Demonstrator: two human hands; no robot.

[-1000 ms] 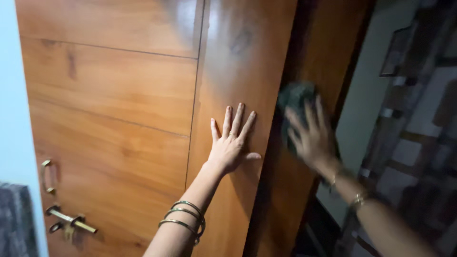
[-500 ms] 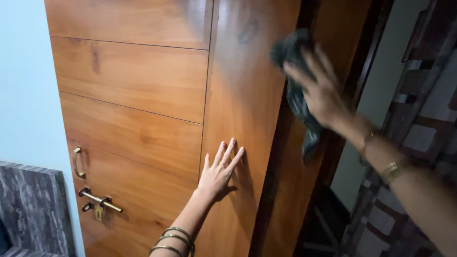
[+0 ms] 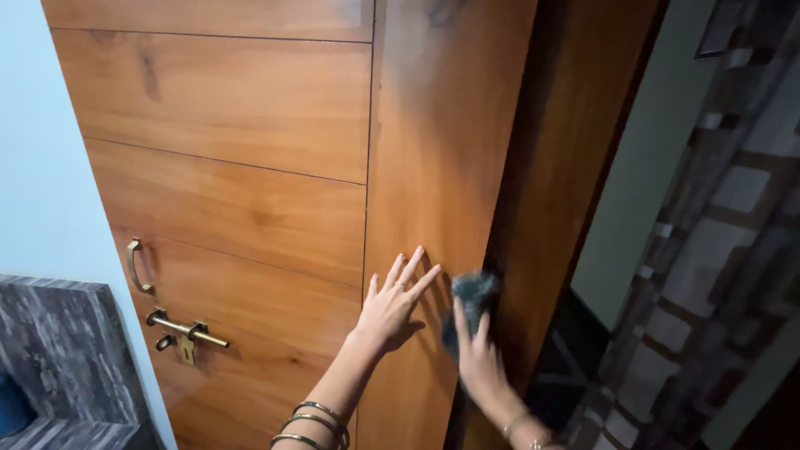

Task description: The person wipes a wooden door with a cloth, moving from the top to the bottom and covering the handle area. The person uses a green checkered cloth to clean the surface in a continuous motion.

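The left hand is flat, its fingers spread and pointing up to the right, forearm rising from below. The right hand sits just beside it, fingers curled, wrist bent.

Warm, even indoor light. Soft sheen on the glossy orange-brown wooden door above the left fingers. Dark shadow band just right of the right fingers. Patterned curtain far right blurred; cloth edges soft.
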